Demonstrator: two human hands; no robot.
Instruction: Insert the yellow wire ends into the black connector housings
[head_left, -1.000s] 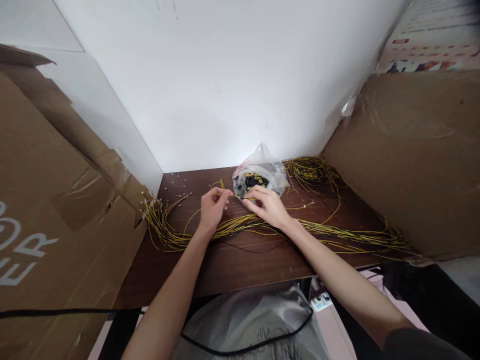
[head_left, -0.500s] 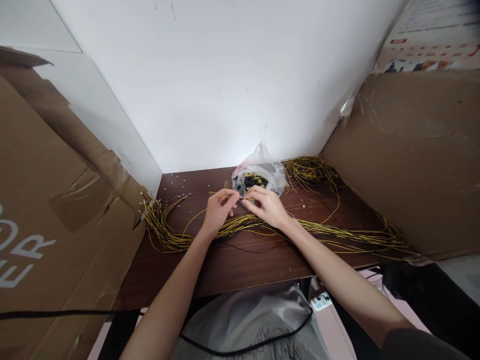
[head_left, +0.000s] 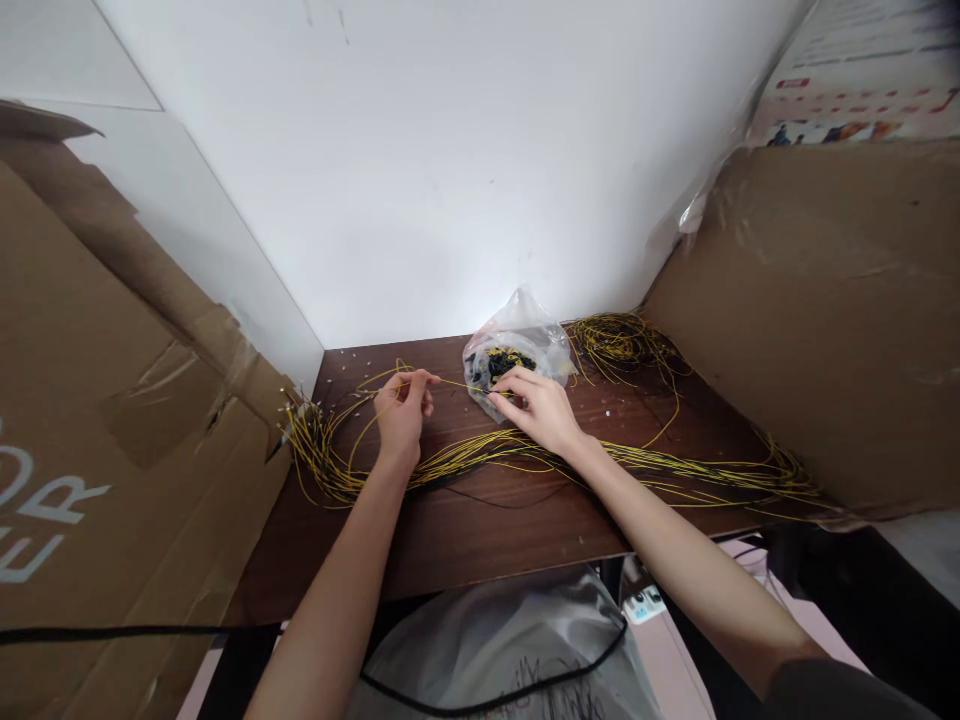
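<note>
A thin yellow wire [head_left: 459, 384] stretches between my two hands above the dark wooden table [head_left: 442, 540]. My left hand [head_left: 403, 405] pinches it at the left, and a loop of it bends back behind the fingers. At the other end, my right hand [head_left: 536, 405] pinches a small dark piece on the wire, too small to make out. Just behind my right hand lies a clear plastic bag [head_left: 551, 350] holding small black and yellow parts [head_left: 510, 360]. Below both hands runs a long bundle of yellow and black wires [head_left: 465, 455].
A coiled heap of yellow and black wires [head_left: 619, 340] lies at the back right. Cardboard boxes stand at the left [head_left: 135, 400] and right [head_left: 810, 330]. A white wall [head_left: 450, 180] closes off the back. Below the table's front edge hangs a translucent bag [head_left: 480, 640] with a black cord.
My left hand has moved left, away from my right hand, and a straight length of yellow wire now shows between them. My right hand has stayed nearly in place.
</note>
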